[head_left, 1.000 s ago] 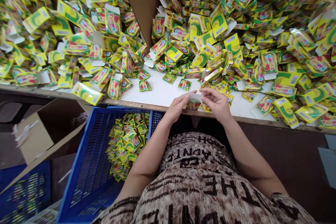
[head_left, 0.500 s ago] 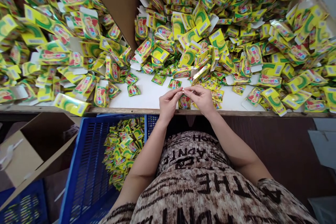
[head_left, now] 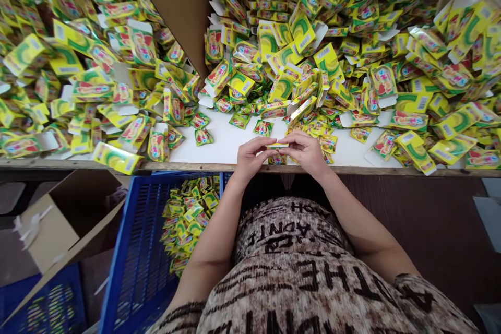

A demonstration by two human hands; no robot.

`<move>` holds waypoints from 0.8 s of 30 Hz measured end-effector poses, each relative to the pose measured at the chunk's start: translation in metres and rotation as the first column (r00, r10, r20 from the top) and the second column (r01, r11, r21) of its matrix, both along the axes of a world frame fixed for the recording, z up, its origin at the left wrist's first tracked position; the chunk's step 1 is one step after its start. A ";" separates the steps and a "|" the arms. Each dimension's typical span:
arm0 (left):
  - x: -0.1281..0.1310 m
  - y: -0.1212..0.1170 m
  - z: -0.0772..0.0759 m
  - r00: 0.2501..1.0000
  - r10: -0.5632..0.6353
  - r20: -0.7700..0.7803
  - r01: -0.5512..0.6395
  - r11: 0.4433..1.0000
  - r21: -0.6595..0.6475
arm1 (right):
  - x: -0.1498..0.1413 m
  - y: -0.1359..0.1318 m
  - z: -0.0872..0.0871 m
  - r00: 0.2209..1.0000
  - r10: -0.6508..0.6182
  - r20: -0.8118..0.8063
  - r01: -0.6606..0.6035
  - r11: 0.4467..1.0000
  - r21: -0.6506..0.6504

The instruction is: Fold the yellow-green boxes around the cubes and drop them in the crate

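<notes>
Between my two hands, just above the table's front edge, is a small yellow carton [head_left: 278, 145], seen nearly edge-on. My left hand [head_left: 250, 157] pinches its left end between thumb and fingers. The fingers of my right hand [head_left: 308, 155] are closed on its right end. Under the hands a green and yellow packet [head_left: 277, 159] lies on the table, partly covered. Beyond the fingers lies a green sachet [head_left: 263, 127]. Several yellow sachets [head_left: 327, 143] spread out beside my right hand.
Heaps of printed cartons [head_left: 336, 57] cover the white table [head_left: 230, 142], split by a brown cardboard panel [head_left: 172, 0]. Below left stands a blue crate [head_left: 135, 229] holding many filled yellow packets [head_left: 191, 219]. An open cardboard box [head_left: 50, 229] sits farther left.
My fingers have spread a little, and a yellow carton side now shows between them where a thin pale edge showed before. The whole view has shifted slightly.
</notes>
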State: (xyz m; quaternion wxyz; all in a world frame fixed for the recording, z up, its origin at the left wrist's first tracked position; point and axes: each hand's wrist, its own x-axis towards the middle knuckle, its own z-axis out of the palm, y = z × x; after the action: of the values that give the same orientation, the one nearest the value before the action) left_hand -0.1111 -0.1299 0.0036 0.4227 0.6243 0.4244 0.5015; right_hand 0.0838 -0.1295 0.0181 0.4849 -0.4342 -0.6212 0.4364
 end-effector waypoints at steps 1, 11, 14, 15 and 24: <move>-0.001 -0.002 -0.002 1.000 -0.009 0.001 0.009 1.000 0.007 | -0.001 -0.003 -0.001 1.000 -0.006 0.015 0.006 1.000 0.031; 0.016 -0.010 -0.004 0.989 -0.074 -0.132 0.078 0.997 0.023 | 0.028 -0.011 -0.004 0.959 -0.113 0.259 0.047 0.968 0.247; -0.006 -0.014 0.008 0.983 0.172 0.069 -0.167 0.983 -0.070 | 0.084 0.004 -0.006 0.798 -0.137 0.586 0.018 0.979 0.204; -0.023 -0.018 0.011 0.963 0.241 0.117 -0.222 0.963 -0.151 | 0.103 0.008 -0.007 0.710 -0.066 0.701 -0.048 0.989 0.141; -0.216 -0.130 -0.028 0.788 -0.189 -0.586 -0.428 0.516 -0.742 | 0.139 0.019 0.012 0.629 0.012 0.778 0.048 0.997 -0.054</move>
State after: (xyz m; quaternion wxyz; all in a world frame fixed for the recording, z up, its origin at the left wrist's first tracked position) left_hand -0.3268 -0.2599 -0.0246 0.4749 0.4285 0.7679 0.0337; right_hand 0.2226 -0.1110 0.0296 0.1589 -0.6028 -0.7494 0.2232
